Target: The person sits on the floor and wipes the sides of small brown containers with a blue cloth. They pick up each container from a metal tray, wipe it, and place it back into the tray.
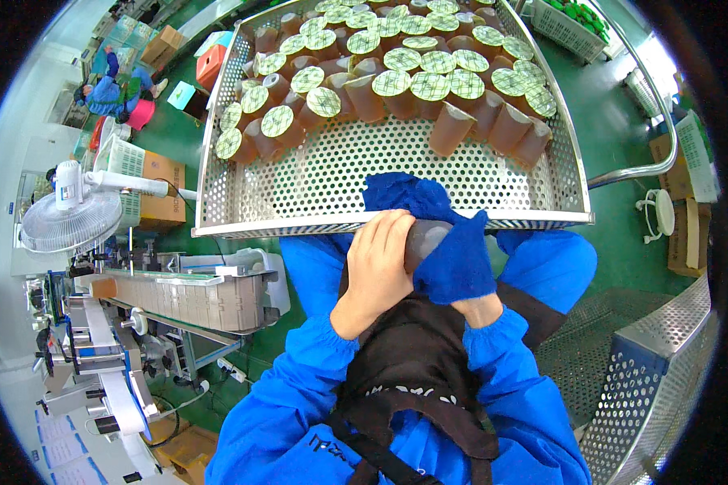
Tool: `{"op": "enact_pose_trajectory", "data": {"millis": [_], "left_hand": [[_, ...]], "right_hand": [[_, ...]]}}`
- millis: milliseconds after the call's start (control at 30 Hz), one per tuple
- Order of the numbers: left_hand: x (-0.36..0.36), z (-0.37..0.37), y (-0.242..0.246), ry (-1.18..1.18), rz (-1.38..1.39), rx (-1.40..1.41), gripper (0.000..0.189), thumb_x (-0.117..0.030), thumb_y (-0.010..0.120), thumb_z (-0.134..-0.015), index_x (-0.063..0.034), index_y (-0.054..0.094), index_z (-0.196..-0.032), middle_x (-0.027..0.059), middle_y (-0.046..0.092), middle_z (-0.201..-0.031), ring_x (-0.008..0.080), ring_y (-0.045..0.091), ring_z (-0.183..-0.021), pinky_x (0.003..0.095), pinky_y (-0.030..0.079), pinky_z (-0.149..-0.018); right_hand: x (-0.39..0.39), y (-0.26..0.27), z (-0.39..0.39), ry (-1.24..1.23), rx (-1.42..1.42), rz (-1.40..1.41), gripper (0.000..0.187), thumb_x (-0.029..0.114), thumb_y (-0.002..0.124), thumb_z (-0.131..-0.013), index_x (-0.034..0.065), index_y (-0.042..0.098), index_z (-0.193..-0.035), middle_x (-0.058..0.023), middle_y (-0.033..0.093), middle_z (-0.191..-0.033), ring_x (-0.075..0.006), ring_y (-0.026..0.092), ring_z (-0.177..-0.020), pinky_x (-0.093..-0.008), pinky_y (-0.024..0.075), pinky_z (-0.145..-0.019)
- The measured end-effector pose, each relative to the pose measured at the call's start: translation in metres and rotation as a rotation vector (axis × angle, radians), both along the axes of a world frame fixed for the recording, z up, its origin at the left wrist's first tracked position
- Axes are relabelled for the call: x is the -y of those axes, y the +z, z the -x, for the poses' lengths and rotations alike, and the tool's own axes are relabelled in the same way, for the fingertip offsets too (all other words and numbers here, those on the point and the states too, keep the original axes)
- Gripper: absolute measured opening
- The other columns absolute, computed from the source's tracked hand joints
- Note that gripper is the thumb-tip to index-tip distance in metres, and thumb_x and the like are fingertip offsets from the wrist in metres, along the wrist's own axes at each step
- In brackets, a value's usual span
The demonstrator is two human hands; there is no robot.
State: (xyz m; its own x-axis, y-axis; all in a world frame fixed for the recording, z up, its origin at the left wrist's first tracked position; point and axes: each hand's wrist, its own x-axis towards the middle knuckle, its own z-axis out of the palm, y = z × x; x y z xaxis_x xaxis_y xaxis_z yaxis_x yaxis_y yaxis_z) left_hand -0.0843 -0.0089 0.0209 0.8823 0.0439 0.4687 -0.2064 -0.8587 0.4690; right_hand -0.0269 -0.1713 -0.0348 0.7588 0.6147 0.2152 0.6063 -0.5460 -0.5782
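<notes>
Near the front rim of a perforated metal tray [340, 221], my left hand [379, 260] grips a dark cup [423, 244] from the left. A blue cloth [461, 260] covers my right hand [467, 267] and presses against the cup's right side; part of the cloth rests over the tray's rim. Beyond my hands, the tray holds many brown-filled cups with green-patterned lids [431, 86], some upright and some tilted or lying. One tilted cup [452, 130] lies at the front of the group. The cup's far end is partly hidden by the cloth.
A white fan [70, 218] and a conveyor machine [188, 300] stand at the left. Another perforated metal tray [631, 370] is at the lower right. A curved metal handle [667, 121] rises beside the tray. A person in blue [112, 94] sits at the far left.
</notes>
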Motion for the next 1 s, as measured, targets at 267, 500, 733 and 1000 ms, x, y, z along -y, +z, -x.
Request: {"op": "enact_pose_trajectory", "data": {"millis": [267,500,733,1000], "left_hand": [[-0.008,-0.002,0.0,-0.058,0.002,0.05,0.063,-0.004,0.078,-0.06,-0.001,0.06,-0.12,0.0168,0.062,-0.122,0.0373,0.06,-0.115,0.0519,0.046,-0.1],[-0.009,-0.003,-0.002,-0.083,0.056,0.088,0.063,-0.005,0.081,-0.057,-0.0006,0.06,-0.116,0.0179,0.062,-0.118,0.0387,0.061,-0.11,0.0496,0.048,-0.098],[-0.006,-0.01,0.008,-0.067,-0.006,0.163,0.068,-0.005,0.081,-0.054,0.0013,0.059,-0.119,0.0185,0.063,-0.119,0.0394,0.061,-0.11,0.0495,0.048,-0.098],[-0.001,-0.002,0.008,-0.003,0.106,0.094,0.062,-0.004,0.079,-0.059,-0.0012,0.061,-0.118,0.0168,0.063,-0.117,0.0384,0.061,-0.11,0.0488,0.047,-0.098]], "right_hand": [[0.014,-0.005,0.008,0.093,-0.062,0.007,0.035,0.021,0.08,-0.075,0.0045,0.066,-0.103,-0.0092,0.066,-0.091,-0.0274,0.063,-0.094,-0.0433,0.044,-0.095],[-0.01,0.039,0.008,-0.041,-0.479,-0.492,0.075,0.01,0.077,-0.073,0.0012,0.048,-0.142,-0.0083,0.07,-0.118,-0.0236,0.065,-0.102,-0.0413,0.0457,-0.1],[-0.012,0.013,0.018,-0.112,-0.652,-0.78,0.054,0.003,0.069,-0.086,0.0027,0.048,-0.136,-0.0073,0.061,-0.108,-0.0187,0.061,-0.099,-0.0331,0.048,-0.093],[0.003,0.051,0.007,0.051,-0.618,-0.496,0.078,0.016,0.082,-0.083,0.002,0.042,-0.149,-0.0097,0.059,-0.137,-0.0225,0.052,-0.131,-0.0403,0.0339,-0.119]]}}
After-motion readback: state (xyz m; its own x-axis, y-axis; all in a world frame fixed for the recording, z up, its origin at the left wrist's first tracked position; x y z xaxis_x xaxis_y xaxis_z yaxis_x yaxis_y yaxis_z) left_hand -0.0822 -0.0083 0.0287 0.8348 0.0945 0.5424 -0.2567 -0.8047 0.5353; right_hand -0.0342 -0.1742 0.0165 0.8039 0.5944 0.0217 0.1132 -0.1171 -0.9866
